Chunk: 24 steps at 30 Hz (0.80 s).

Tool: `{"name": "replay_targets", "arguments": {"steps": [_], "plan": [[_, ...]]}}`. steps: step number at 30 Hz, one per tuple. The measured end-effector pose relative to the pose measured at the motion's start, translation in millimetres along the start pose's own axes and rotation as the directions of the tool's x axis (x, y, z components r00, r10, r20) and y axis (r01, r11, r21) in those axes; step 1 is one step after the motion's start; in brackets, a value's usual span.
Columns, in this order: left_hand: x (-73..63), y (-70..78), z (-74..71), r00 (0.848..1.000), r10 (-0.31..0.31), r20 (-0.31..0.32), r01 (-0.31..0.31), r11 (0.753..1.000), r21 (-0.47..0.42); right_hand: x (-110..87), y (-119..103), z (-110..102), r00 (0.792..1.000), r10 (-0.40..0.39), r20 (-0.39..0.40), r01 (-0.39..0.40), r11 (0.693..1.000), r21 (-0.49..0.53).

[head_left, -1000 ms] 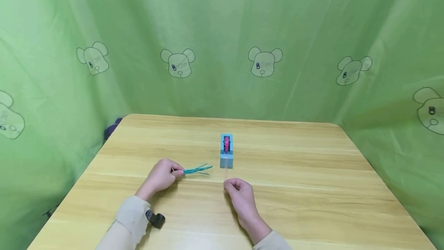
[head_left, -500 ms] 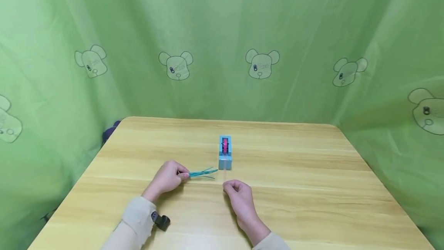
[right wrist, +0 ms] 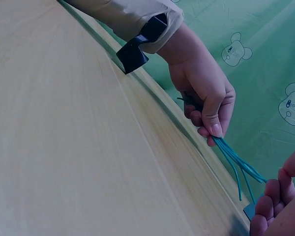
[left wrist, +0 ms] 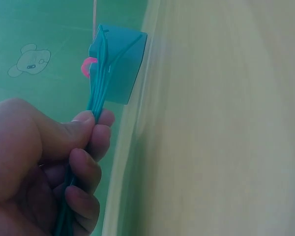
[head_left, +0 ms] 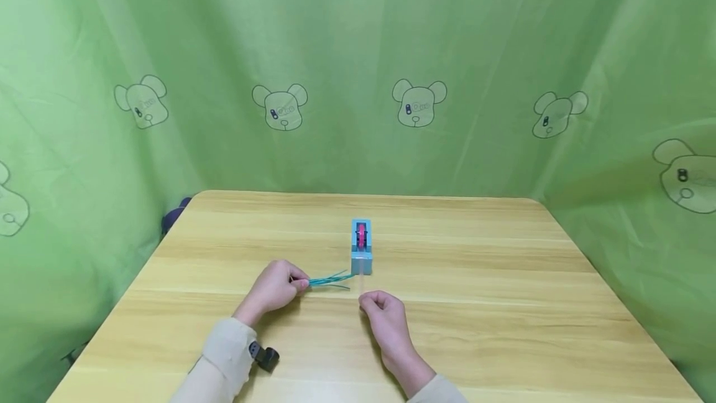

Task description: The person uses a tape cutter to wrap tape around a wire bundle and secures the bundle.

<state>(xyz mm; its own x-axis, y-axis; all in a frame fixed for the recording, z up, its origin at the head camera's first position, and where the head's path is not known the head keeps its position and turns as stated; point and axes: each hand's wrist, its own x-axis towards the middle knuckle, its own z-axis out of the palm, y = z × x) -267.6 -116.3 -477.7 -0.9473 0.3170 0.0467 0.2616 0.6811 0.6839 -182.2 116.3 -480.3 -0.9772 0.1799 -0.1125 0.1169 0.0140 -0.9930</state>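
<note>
My left hand (head_left: 278, 285) pinches a bundle of thin teal wires (head_left: 329, 280) between thumb and forefinger. In the left wrist view, the other fingers curl loosely round the rest of the wires (left wrist: 99, 88). Their splayed ends point right, reaching the tape in the head view. My right hand (head_left: 388, 322) pinches the free end of a clear tape strip (head_left: 362, 283). That strip runs back to the blue tape dispenser (head_left: 367, 267), which carries a pink reel (head_left: 361, 236). The right wrist view shows the right hand's fingers (right wrist: 268, 196) beside the wire ends.
The wood-grain table (head_left: 503, 303) spreads out on all sides of the hands. Behind and beside it hangs a green curtain (head_left: 347, 30) with printed bear heads. A black wrist camera (head_left: 267, 358) sits on the left sleeve. Something dark purple (head_left: 173, 216) shows past the left table edge.
My left hand has moved right with the wires, bringing their ends from left of the tape strip up to it. The right hand stays almost still, keeping its pinch on the tape.
</note>
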Motion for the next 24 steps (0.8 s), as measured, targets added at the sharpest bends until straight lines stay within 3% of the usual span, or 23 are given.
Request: {"name": "replay_targets", "arguments": {"steps": [24], "plan": [[5.8, 10.5, 9.2, 0.997, 0.073, 0.039, -0.072, 0.997, -0.022, 2.1, 0, 1, 1.000, -0.007, 0.001, 0.007, 1.000, 0.025]]}}
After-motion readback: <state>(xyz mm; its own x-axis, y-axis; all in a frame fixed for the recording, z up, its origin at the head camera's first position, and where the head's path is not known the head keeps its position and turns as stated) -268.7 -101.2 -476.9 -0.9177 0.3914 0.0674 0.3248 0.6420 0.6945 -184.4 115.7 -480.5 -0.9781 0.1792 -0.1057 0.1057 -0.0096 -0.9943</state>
